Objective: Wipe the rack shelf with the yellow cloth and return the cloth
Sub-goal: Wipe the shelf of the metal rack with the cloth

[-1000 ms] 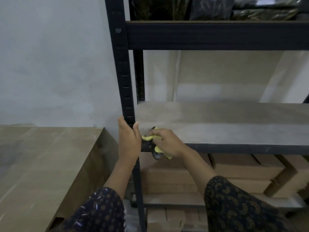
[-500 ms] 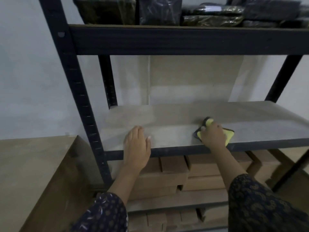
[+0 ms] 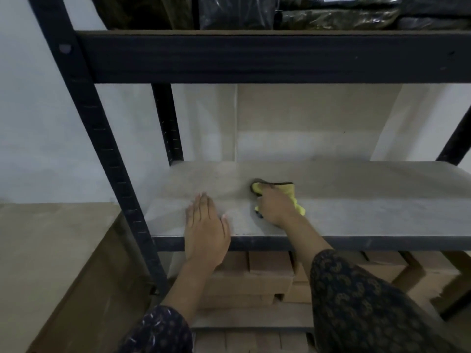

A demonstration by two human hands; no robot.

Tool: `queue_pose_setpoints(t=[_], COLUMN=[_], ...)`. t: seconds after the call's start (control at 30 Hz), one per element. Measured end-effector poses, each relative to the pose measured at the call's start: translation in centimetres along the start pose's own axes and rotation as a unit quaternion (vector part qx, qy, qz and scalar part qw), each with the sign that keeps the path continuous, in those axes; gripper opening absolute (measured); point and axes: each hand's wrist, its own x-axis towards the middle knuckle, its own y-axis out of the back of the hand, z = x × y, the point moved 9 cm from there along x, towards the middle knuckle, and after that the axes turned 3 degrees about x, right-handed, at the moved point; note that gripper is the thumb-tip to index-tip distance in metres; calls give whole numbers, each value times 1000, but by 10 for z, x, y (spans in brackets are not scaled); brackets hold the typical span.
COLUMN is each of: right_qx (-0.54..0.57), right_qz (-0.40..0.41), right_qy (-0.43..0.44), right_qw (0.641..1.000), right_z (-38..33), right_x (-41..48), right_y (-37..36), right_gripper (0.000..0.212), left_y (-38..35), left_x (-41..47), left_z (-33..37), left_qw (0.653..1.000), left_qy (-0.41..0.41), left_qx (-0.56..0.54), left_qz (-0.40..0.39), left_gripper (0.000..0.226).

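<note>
The grey rack shelf runs across the middle of the head view, framed by black metal posts. A yellow cloth with a dark edge lies on the shelf near its centre. My right hand lies on top of the cloth, fingers curled over it, pressing it onto the board. My left hand rests flat on the shelf's front left part, fingers straight and together, holding nothing. Part of the cloth is hidden under my right hand.
A black front post stands left of my left hand. The upper shelf beam carries dark wrapped packages. Cardboard boxes fill the lower shelf. A brown cardboard surface lies at the left.
My right hand has slid the cloth from the shelf's front edge further back and leftward. My left hand left the post a second ago and now lies flat on the shelf.
</note>
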Motion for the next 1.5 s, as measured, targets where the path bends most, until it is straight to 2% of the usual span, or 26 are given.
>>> queue_pose_setpoints(t=[0.13,0.2,0.27,0.37,0.43,0.57,0.67,0.77,0.87,1.07,1.2,1.3,1.5], right_qx=[89,140,172,147,50,25,42,50,55,189,171,206,147], right_qz=[-19,-32,26,162,144,71,70,74,46,14,-47,-91,-131], right_qy=[122,129,81,-66,-148,-192,-145,-98,-46,14,130,122,201], right_qw=[988,981,981,973,977,979,986,991,996,982,976,967,960], right_z=[-32,-19,15,83,110,107,79,51,23,-7,-36,-41,-56], right_x=[-35,-44,-39,-24,-7,36,71,100,119,130,97,62,-20], right_y=[1,11,32,67,66,47,40,32,22,11,3,-8,-8], right_gripper=[43,41,42,40,36,42,38,41,42,36,36,34,34], left_y=[-1,2,5,4,1,-4,-7,-8,-3,0,1,3,4], left_x=[-3,-1,7,19,22,21,22,23,23,23,26,26,25], left_z=[0,-1,-7,-21,-26,-24,-30,-32,-30,-32,-31,-30,-31], left_qw=[1000,999,999,999,999,998,998,998,999,999,999,999,999], left_qy=[10,12,10,15,16,15,34,39,35,38,36,34,33], left_qx=[-18,-45,-35,25,33,41,36,26,17,10,20,25,25], left_qz=[-15,-20,-18,-29,-39,-41,-45,-38,-26,-18,-17,0,3], left_gripper=[63,57,56,64,76,89,86,73,77,75,71,66,72])
